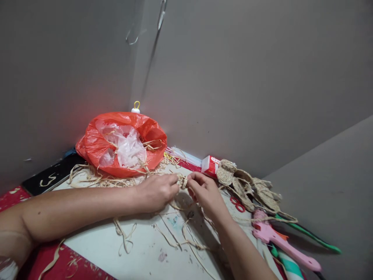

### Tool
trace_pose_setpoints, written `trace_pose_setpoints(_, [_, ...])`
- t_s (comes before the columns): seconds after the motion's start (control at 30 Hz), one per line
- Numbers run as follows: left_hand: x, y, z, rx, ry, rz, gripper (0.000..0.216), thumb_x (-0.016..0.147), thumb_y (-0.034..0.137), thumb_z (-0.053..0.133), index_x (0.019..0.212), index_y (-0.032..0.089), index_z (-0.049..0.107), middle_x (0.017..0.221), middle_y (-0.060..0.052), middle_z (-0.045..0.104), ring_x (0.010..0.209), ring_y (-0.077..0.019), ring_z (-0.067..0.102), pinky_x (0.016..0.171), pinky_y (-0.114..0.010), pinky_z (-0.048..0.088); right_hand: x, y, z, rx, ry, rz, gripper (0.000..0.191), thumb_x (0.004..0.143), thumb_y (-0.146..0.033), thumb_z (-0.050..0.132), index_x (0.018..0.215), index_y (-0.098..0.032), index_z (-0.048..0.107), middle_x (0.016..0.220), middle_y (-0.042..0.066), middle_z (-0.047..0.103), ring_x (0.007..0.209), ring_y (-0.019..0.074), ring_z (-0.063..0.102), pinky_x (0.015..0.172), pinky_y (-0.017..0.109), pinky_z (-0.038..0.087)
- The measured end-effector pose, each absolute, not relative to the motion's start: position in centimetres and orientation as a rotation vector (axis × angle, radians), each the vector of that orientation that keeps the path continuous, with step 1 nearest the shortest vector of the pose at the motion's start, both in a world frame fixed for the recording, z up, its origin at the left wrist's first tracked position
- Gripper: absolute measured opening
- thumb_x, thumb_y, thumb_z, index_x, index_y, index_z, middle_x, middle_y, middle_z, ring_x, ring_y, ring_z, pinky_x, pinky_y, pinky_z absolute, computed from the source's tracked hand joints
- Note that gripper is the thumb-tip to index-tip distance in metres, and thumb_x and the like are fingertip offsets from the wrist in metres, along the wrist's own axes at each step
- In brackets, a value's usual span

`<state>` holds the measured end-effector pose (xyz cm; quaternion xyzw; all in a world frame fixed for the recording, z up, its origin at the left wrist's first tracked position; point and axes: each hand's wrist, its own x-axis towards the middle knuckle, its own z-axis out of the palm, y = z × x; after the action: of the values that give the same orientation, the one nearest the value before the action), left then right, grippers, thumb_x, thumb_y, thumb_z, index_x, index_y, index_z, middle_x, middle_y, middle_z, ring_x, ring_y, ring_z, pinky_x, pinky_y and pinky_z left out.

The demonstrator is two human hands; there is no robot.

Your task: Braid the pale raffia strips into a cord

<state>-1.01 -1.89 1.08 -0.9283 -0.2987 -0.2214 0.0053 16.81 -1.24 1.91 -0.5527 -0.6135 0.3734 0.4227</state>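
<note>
Between my two hands is a small woven piece of raffia [182, 181], pale tan and knotted. My left hand [159, 191] is closed around its left side, knuckles up. My right hand [205, 191] pinches its right end between thumb and fingers. Much of the piece is hidden by my fingers. Loose raffia strands [124, 235] trail over the white board [142, 249] below. Behind my left hand stands an open red plastic bag [96, 149] with clear plastic and raffia inside.
To the right lie woven straw pieces [247, 181], red-handled scissors [237, 204], a pink glue gun [279, 237] and a green-edged strip [314, 235]. A small red-and-white box [210, 166] sits behind. Grey walls [247, 77] meet in a corner. A black flat object [54, 175] lies at left.
</note>
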Motion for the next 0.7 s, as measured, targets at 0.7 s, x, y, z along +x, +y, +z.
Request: trace_pose_setpoints(0.7, [-0.9, -1.5, 1.6, -3.206, -0.953, -1.272, 0.018, 0.082, 0.012, 0.041, 0.065, 0.017, 0.044, 0.091, -0.006, 0.052, 0.085, -0.0133, 0.049, 0.081, -0.028, 0.044, 16.9, -1.3, 3.4, -1.106, -1.134, 1.323, 0.018, 0.06, -0.024, 0.07, 0.057, -0.015, 0.055, 0.047, -0.006, 0.047, 0.038, 0.0043, 0.034, 0.037, 0.017, 0.024])
